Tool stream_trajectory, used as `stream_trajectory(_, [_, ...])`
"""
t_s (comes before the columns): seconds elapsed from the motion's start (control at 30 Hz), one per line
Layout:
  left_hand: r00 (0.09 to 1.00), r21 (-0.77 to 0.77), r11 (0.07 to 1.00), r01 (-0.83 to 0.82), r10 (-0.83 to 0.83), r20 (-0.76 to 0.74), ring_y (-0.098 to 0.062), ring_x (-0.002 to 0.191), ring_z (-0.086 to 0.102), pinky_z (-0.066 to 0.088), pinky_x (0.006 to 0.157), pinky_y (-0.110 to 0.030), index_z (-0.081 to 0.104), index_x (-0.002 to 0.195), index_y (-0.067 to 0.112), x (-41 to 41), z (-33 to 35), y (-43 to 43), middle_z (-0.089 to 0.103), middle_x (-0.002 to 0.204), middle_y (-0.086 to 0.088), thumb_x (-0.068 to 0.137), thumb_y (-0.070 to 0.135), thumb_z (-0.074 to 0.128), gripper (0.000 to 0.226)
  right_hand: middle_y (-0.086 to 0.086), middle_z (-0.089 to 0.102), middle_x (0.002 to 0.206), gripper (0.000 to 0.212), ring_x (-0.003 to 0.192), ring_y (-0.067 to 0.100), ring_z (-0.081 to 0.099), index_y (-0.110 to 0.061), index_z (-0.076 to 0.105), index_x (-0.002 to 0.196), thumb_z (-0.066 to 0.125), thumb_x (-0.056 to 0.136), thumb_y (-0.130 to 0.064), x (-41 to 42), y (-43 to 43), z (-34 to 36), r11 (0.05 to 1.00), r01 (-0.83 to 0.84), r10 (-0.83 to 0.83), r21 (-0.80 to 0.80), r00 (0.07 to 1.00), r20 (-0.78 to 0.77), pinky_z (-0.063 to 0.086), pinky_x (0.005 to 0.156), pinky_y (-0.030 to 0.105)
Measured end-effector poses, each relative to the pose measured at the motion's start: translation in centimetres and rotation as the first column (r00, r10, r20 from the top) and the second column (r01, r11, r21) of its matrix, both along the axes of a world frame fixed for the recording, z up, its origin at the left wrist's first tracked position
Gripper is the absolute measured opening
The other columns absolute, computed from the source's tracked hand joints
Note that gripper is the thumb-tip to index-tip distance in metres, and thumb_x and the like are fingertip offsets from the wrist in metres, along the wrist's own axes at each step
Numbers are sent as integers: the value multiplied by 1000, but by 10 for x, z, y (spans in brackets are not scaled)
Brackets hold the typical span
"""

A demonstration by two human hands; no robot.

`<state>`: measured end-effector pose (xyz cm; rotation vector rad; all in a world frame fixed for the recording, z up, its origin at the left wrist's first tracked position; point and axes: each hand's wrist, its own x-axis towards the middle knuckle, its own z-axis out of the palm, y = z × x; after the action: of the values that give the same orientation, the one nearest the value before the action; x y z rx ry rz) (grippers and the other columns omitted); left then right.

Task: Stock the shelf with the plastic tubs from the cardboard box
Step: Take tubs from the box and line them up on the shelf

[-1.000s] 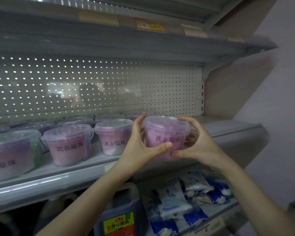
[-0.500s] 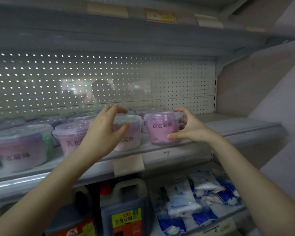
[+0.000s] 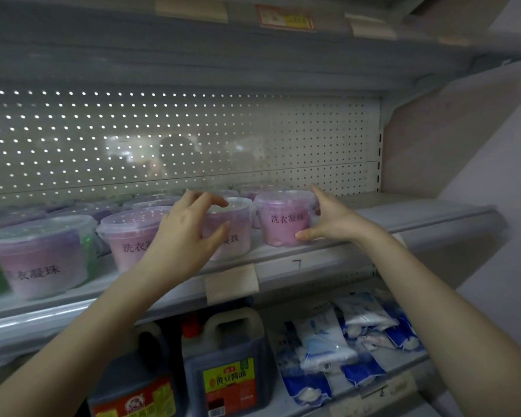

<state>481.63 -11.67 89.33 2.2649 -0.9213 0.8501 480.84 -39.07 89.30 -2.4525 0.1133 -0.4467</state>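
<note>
Several clear-lidded plastic tubs of pink beads stand in rows on the grey shelf (image 3: 418, 215). My right hand (image 3: 331, 221) holds the rightmost tub (image 3: 283, 224), which stands on the shelf; the thumb is at its lower front and the fingers reach round its right side. My left hand (image 3: 190, 233) grips the neighbouring tub (image 3: 238, 233), fingers curved over its lid and thumb on its front. Further tubs (image 3: 130, 233) sit to the left. The cardboard box is out of view.
A bare stretch of shelf lies right of the rightmost tub. The upper shelf (image 3: 253, 55) hangs low overhead and a perforated back panel (image 3: 193, 139) closes the rear. On the lower shelf stand dark jugs (image 3: 229, 365) and blue-white bags (image 3: 343, 341).
The tub held in both hands went onto the shelf's right end. My left hand let go of it and moved to the neighbouring tub; my right hand stayed on it.
</note>
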Motion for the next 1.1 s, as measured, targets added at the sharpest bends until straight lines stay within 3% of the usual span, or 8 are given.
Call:
stream_trajectory(0.2, [995, -4, 997, 72, -72, 64, -17, 82, 46, 43, 85, -36, 57, 114, 22, -13, -2, 10, 49, 119, 0, 86, 26, 60, 28, 4, 31, 153, 115, 138, 21, 33, -21, 12, 151, 86, 64, -30, -33, 12, -12, 993, 88, -100, 85, 984, 149, 31, 113, 44])
stream_trajectory(0.4, [979, 76, 990, 117, -128, 162, -28, 100, 54, 43, 82, -37, 59, 113, 12, -35, -17, 16, 53, 109, -7, 86, 20, 63, 28, 0, 37, 147, 67, 135, 18, 36, -21, 35, 144, 67, 86, -28, -91, 32, -38, 974, 207, -177, -89, 947, 267, 30, 111, 35])
stream_trajectory(0.57, [975, 192, 972, 133, -163, 150, -33, 98, 56, 45, 77, -42, 59, 115, 14, -54, -44, 30, 56, 109, -8, 87, 27, 59, 31, 4, 47, 139, 52, 129, 22, 43, -15, 45, 138, 62, 89, -22, -136, 57, -68, 916, 327, -247, -231, 916, 316, 32, 110, 38])
stream_trajectory(0.93, [950, 370, 878, 304, -306, -56, -29, 102, 51, 39, 78, -37, 54, 120, 20, -99, -151, 58, 50, 114, -5, 89, 28, 55, 32, 9, 50, 135, 49, 126, 31, 44, -16, 52, 132, 60, 84, -14, -247, 115, -183, 788, 490, -488, -372, 866, 108, 32, 106, 41])
stream_trajectory(1.1, [909, 427, 802, 417, -376, -180, -33, 102, 52, 43, 80, -41, 56, 116, 18, -120, -205, 37, 52, 112, -9, 86, 26, 54, 31, 9, 43, 143, 50, 132, 28, 38, -18, 48, 136, 55, 87, -12, -308, 112, -229, 734, 558, -618, -388, 785, -39, 28, 107, 40])
